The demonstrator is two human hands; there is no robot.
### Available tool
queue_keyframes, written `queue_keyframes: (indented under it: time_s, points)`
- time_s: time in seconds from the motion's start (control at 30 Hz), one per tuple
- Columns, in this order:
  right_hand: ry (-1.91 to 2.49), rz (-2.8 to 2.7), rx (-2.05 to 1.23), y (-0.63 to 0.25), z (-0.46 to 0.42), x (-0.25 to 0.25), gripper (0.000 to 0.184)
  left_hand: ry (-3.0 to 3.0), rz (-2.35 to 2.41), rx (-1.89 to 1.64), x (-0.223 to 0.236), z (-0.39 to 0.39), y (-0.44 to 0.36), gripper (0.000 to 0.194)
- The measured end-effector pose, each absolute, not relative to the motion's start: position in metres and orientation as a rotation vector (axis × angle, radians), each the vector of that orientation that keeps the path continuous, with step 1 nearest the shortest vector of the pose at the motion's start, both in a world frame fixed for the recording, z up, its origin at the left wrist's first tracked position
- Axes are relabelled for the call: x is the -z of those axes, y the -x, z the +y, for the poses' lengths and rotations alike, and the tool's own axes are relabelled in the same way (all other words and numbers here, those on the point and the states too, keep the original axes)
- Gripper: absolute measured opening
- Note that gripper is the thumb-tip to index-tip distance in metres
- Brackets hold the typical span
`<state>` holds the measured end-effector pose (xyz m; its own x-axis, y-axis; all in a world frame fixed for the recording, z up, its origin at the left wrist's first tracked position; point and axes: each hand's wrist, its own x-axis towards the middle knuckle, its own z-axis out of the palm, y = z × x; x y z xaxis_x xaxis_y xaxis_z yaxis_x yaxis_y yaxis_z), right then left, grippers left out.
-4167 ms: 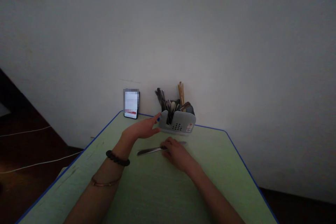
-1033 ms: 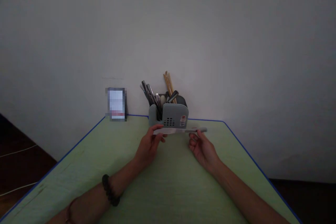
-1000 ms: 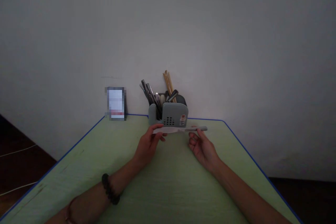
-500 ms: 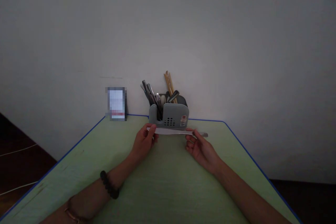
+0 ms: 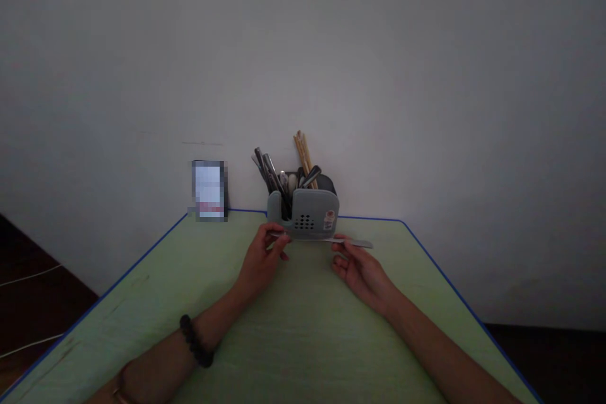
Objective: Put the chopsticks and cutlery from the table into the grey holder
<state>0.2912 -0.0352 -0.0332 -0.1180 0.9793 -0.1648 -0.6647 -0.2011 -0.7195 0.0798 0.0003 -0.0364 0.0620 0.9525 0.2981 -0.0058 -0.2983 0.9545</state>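
A table knife (image 5: 357,243) is held level between my two hands, in front of a grey cutlery holder (image 5: 315,202). My left hand (image 5: 265,255) pinches its left end between thumb and fingers. My right hand (image 5: 362,268) grips it near the right end, which sticks out past the fingers. Seen almost edge-on, the knife shows as a thin line between the hands. In the holder stand metal cutlery handles (image 5: 267,170) at the left and wooden chopsticks (image 5: 305,158) at the back. A small sticker (image 5: 329,219) marks the holder's front.
A lit, blurred-out screen (image 5: 208,189) stands at the table's back left, against the pale wall (image 5: 426,107). The green table (image 5: 303,334) has a blue edge (image 5: 449,287). White cables (image 5: 33,341) run across the dark floor at the left.
The knife has turned about its length, from showing its broad face to nearly edge-on. My left thumb has shifted slightly right and down along it. Both hands still hold it.
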Motion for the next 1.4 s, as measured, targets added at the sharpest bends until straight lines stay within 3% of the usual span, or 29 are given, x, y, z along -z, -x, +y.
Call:
queue_keyframes:
  time_s: [0.53, 0.9, 1.03, 1.2, 1.4]
  points:
    - [0.757, -0.588, -1.707, -0.290, -0.036, 0.030, 0.023, -1.524, 1.101, -1.236, 0.031, -0.003, -0.079, 0.033]
    - [0.749, -0.552, -1.718, -0.292, -0.035, 0.029, 0.035, -1.450, 1.039, -1.239, 0.031, -0.007, -0.080, 0.013]
    - [0.799, -0.477, -1.603, -0.289, -0.033, 0.034, 0.021, -1.370, 1.118, -1.307, 0.032, -0.005, -0.080, 0.020]
    - [0.792, -0.525, -1.459, -0.291, -0.030, 0.030, 0.021, -1.401, 1.058, -1.411, 0.036, 0.003, -0.078, 0.037]
    - [0.775, -0.853, -0.984, -0.297, -0.037, -0.044, 0.030, -1.401, 1.075, -1.504, 0.043, 0.017, -0.073, 0.035]
